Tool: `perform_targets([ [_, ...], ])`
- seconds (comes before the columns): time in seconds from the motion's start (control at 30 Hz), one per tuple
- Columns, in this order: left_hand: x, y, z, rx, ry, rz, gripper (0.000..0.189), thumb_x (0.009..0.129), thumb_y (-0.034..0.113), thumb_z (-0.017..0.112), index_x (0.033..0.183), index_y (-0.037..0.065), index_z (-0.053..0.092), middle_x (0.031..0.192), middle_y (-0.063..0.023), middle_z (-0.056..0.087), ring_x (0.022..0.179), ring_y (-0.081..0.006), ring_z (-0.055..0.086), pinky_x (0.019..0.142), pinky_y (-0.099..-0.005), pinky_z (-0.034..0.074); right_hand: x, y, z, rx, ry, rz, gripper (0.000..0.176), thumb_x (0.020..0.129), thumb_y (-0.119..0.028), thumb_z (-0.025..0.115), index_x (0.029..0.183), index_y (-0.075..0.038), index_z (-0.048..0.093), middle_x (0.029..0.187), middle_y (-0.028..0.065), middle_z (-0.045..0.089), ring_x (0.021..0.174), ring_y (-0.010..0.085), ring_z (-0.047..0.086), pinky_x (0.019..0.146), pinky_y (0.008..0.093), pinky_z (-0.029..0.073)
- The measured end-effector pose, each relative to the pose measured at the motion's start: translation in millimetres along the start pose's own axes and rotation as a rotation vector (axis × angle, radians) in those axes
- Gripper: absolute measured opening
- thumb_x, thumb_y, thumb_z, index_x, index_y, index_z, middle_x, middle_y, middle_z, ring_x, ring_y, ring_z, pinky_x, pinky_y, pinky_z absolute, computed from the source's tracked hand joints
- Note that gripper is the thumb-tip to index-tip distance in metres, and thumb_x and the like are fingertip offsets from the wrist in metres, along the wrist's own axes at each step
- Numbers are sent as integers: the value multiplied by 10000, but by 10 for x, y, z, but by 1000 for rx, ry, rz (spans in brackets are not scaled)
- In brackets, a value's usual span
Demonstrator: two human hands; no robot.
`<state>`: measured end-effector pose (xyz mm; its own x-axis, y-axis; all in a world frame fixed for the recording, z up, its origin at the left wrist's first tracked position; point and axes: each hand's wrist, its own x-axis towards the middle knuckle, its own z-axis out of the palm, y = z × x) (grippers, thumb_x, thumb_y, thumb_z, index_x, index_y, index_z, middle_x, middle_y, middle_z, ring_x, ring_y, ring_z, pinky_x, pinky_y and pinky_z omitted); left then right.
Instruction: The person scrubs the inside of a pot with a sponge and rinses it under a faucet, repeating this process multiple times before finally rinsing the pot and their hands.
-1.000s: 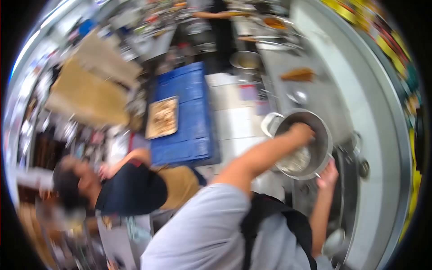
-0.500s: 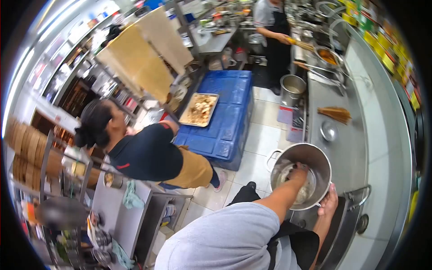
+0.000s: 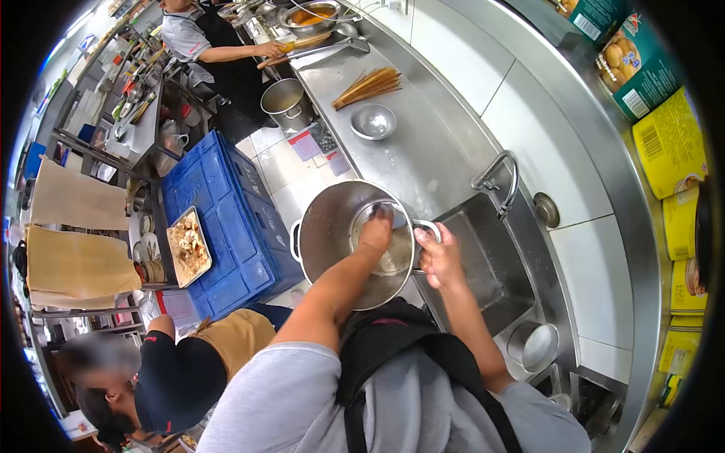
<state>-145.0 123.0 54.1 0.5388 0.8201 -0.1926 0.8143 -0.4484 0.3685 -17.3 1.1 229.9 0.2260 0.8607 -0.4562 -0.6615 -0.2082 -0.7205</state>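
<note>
A large metal pot [image 3: 321,226] is tilted toward me, beside the sink's left edge. My right hand [image 3: 439,255] is closed on the pot's side handle. Inside the pot is my left hand [image 3: 375,230], low down near the cloudy liquid [image 3: 394,263] at the bottom. Its fingers are bent around something by the pot's inner wall, too small and shaded to make out. A metal bowl [image 3: 373,121] and a bamboo brush [image 3: 368,87] lie on the steel counter beyond the pot.
The sink [image 3: 487,260] has a faucet [image 3: 502,181] behind it and a small pot [image 3: 533,346] near it. Left stands a blue chest [image 3: 226,219] bearing a food tray [image 3: 189,247]. One person [image 3: 177,374] is at lower left, another [image 3: 219,53] at the top.
The view has turned right and down, so the pot, sink and both hands now appear nearer the centre. My left hand stays inside the pot, and my right hand is at its handle.
</note>
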Motion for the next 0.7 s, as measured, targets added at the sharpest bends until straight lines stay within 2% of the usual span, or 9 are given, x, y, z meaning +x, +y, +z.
perform_targets([
  [0.07, -68, -111, 398, 49, -126, 331, 336, 847, 90, 561, 1168, 65, 658, 1279, -187, 568, 1087, -372, 638, 900, -449, 545, -77, 63, 86, -3, 25, -13, 255, 889, -117, 727, 943, -111, 477, 630, -65, 419, 372, 10, 301, 312, 209, 235],
  [0.17, -423, 145, -370, -21, -247, 426, 383, 809, 87, 613, 1186, 21, 630, 1259, -258, 574, 1108, -399, 613, 947, -463, 512, -142, 113, 81, -30, 41, -18, 260, 892, -131, 730, 943, -109, 476, 628, -65, 419, 375, 8, 304, 313, 209, 239],
  [0.23, -137, -352, 118, -1, 30, 564, 433, 803, 67, 602, 1235, 40, 612, 1347, -265, 517, 1134, -407, 602, 973, -468, 494, -169, 188, -7, -6, 30, -32, 280, 883, -118, 740, 966, -108, 472, 653, -56, 433, 381, 8, 309, 316, 208, 242],
  [0.3, -114, -215, -309, -87, -41, 67, 422, 819, 59, 577, 1239, 53, 614, 1375, -270, 488, 1128, -408, 604, 959, -466, 502, -230, 234, -38, 35, 105, -71, 306, 874, -94, 746, 1007, -98, 471, 687, -44, 453, 388, 12, 316, 319, 209, 242],
  [0.37, -10, -18, 54, -180, 44, 38, 379, 834, 77, 566, 1206, 27, 618, 1337, -257, 512, 1089, -410, 614, 942, -463, 510, -234, 233, -51, 52, 83, -71, 334, 863, -76, 753, 1039, -88, 469, 710, -39, 461, 393, 16, 322, 323, 206, 240],
  [0.43, -102, 204, 251, -161, 154, 449, 274, 884, 114, 544, 1129, 60, 653, 1215, -230, 573, 1016, -387, 657, 829, -467, 558, -233, 250, -37, 36, 90, -103, 350, 840, -106, 795, 987, -78, 479, 696, -39, 489, 399, 4, 324, 328, 210, 218],
  [0.5, -151, 97, 129, -163, 161, 439, 252, 901, 127, 540, 1102, 26, 654, 1199, -217, 585, 1008, -368, 667, 815, -475, 566, -305, 281, -71, 39, 93, -100, 354, 840, -98, 793, 992, -79, 474, 687, -43, 484, 401, 3, 323, 331, 212, 217],
  [0.57, -71, -211, -103, 57, 55, -50, 270, 917, 138, 516, 1117, 9, 643, 1184, -203, 592, 1005, -349, 673, 822, -465, 572, -357, 292, -110, 42, 97, -98, 358, 841, -90, 791, 998, -80, 470, 679, -47, 478, 402, 2, 322, 333, 214, 215],
  [0.7, -222, -25, 284, 48, -48, -139, 296, 923, 130, 501, 1167, 7, 616, 1188, -200, 586, 996, -350, 680, 830, -449, 579, -428, 332, -75, 52, 105, -99, 368, 838, -81, 794, 1001, -82, 465, 666, -66, 449, 410, -4, 312, 349, 213, 204],
])
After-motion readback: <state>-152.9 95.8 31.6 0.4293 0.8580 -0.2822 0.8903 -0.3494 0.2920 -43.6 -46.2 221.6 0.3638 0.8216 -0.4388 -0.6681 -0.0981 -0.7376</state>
